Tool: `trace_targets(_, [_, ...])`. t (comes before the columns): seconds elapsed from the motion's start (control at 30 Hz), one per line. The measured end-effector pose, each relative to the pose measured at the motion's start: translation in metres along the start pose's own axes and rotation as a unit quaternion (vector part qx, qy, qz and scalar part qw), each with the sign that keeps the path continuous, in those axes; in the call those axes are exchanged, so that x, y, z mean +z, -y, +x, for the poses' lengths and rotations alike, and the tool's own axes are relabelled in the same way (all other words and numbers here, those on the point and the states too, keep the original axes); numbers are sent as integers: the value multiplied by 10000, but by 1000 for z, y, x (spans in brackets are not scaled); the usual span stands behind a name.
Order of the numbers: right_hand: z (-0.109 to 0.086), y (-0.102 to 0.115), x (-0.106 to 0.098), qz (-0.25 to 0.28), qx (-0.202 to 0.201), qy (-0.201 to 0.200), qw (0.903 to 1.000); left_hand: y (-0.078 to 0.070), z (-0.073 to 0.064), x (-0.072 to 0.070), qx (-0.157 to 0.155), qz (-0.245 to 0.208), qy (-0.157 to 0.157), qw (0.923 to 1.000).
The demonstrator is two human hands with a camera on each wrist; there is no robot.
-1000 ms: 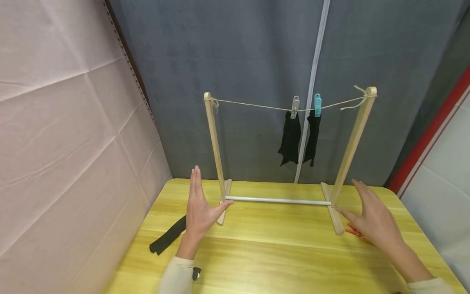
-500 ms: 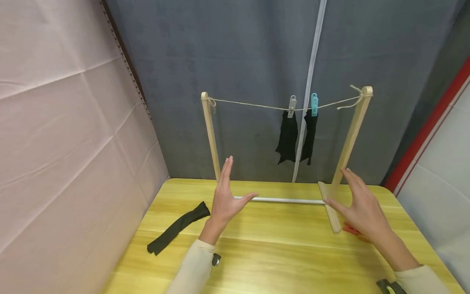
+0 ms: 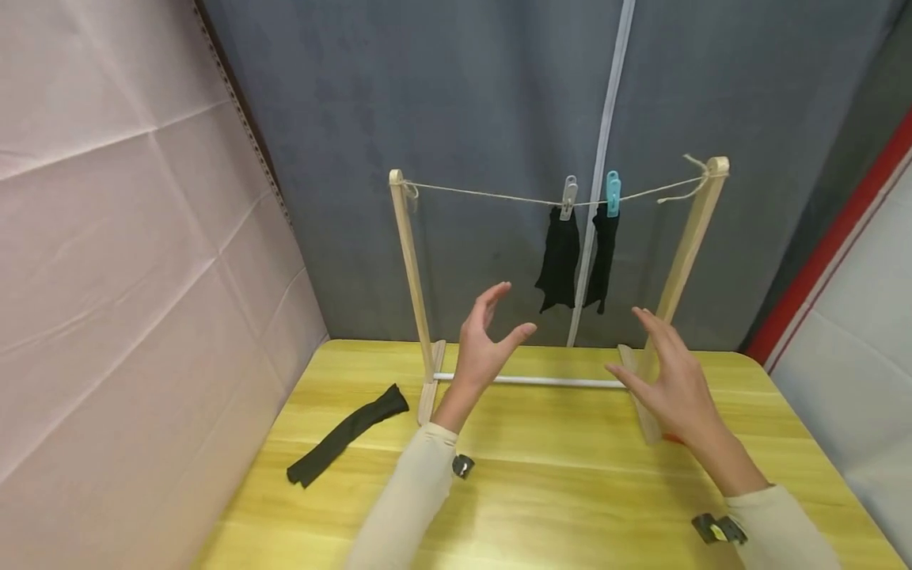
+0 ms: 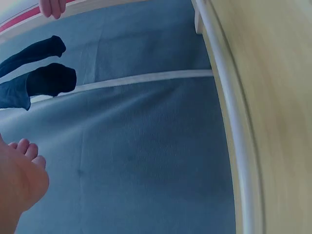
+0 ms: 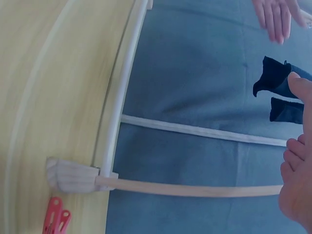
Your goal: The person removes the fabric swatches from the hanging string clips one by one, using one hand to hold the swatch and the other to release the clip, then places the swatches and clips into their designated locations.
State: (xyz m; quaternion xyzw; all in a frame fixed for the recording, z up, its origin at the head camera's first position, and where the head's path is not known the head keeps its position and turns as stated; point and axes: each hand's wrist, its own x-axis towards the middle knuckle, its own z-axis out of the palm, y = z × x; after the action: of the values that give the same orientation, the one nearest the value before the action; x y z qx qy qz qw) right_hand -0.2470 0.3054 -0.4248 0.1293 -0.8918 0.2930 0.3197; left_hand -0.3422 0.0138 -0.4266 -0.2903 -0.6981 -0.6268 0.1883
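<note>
Both hands hold nothing and are raised in front of a small wooden clothesline frame. My left hand is in front of the white rod, its fingers slightly bent and thumb spread. On the other side, my right hand overlaps the right post in the head view, thumb apart from its fingers. Between and above them two black sock-like cloths hang from the string, the wider cloth under a grey clothespin and the narrower cloth under a blue clothespin.
A long black cloth strip lies on the yellow wooden table at the left. Beside the frame's right foot is a red clothespin. A grey curtain stands behind, a pale cloth wall to the left.
My left hand has moved right and up from beside the left post, uncovering the black strip. My right hand has shifted left and a little up. The hanging cloths stay in place.
</note>
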Motion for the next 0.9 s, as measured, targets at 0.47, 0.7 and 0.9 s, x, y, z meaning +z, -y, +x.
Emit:
trace_targets(0.47, [15,12,10,18,-685,-468,9966,-4,44,43,-605,-551,335,9961])
trace_targets(0.7, [19,22,8,109,-948,-626,9935,0,56,63,-754,-303,68,9967])
trace_targets(0.9, [25,30,3,185,-1064,-697,9917,4,57,70,-566,-474,-199,9971])
